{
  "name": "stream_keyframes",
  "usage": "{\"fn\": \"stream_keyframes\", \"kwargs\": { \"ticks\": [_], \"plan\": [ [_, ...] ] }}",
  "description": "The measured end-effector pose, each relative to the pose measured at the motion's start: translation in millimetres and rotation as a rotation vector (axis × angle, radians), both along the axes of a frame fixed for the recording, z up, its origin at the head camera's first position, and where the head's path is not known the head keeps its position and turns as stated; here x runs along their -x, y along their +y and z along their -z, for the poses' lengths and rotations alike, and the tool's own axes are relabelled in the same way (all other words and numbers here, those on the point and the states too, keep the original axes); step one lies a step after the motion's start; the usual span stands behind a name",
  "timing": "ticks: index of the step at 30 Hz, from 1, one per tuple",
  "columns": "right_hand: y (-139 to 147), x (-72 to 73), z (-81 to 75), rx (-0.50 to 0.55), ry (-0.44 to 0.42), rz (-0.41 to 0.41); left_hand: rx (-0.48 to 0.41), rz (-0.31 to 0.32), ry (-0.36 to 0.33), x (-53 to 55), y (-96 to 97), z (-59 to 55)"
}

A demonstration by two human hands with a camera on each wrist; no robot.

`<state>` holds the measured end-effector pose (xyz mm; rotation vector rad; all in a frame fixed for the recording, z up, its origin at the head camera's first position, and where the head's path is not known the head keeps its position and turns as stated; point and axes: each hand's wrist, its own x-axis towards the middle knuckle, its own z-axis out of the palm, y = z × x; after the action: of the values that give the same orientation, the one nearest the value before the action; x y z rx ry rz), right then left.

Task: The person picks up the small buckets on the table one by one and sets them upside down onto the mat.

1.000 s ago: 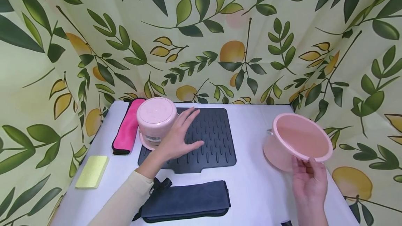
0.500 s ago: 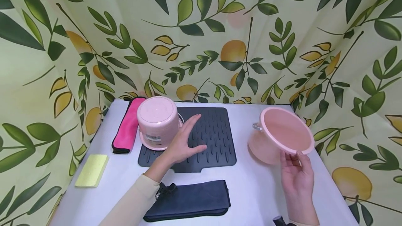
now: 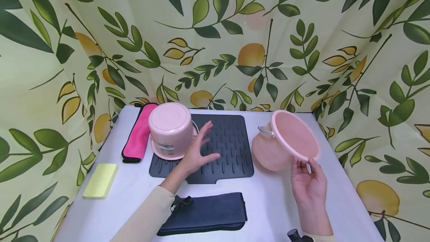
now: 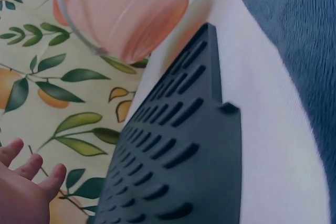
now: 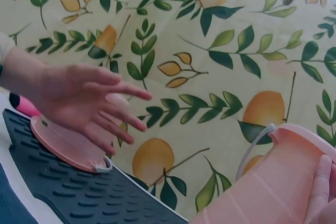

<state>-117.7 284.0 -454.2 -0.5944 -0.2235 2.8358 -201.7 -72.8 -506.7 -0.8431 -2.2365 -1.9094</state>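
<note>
At the right of the head view, my right hand (image 3: 309,186) pinches the rim of a pink bucket (image 3: 268,150), which tilts with its mouth toward the upper right. A grey handle (image 3: 265,131) shows on its left side. My left hand (image 3: 196,154) is held with fingers spread over the black ridged mat (image 3: 228,145), holding nothing. Beside it, a second pink bucket (image 3: 169,130) stands upside down on the left part of the mat. In the left wrist view the tilted bucket (image 4: 126,14) appears beyond the mat (image 4: 173,145).
A bright pink folded cloth (image 3: 139,133) lies left of the upturned bucket. Nearer the left edge is a yellow sponge (image 3: 100,180). A folded dark blue cloth (image 3: 208,212) lies in front of the mat. Leaf-patterned fabric (image 3: 215,47) walls in the white table (image 3: 268,204).
My right hand has brought the bucket leftward toward the mat, tilting it further. My left hand has shifted slightly right, away from the upturned bucket.
</note>
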Motion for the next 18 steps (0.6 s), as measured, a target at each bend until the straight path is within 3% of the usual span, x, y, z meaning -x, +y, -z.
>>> {"fn": "stream_keyframes", "kwargs": {
  "ticks": [7,18],
  "plan": [
    [-7.0,0.0,-0.6,0.071,0.059,-0.058,-0.101,0.055,-0.038,3.6,6.7,7.6],
    [-27.6,2.1,-0.3,0.157,0.104,-0.155,-0.156,0.070,-0.071,6.9,15.8,16.1]
  ]
}}
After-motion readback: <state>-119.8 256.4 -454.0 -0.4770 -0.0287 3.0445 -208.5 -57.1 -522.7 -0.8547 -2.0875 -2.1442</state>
